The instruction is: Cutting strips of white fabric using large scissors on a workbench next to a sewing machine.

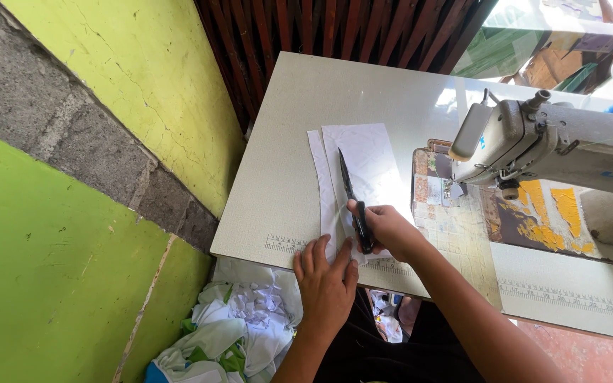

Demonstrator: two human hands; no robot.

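A white piece of fabric (367,167) lies flat on the pale sewing table (299,128), with a narrow strip (318,177) along its left side. My right hand (386,228) grips the black handles of a pair of scissors (350,193), whose blades point away from me over the fabric. My left hand (324,280) rests flat at the table's near edge, its fingertips pressing the near end of the fabric just left of the scissors.
A white industrial sewing machine (533,142) stands at the right, over a worn, yellow-stained plate (540,216). A green and grey wall (86,142) runs along the left. White and green fabric scraps (239,323) are piled on the floor below the table.
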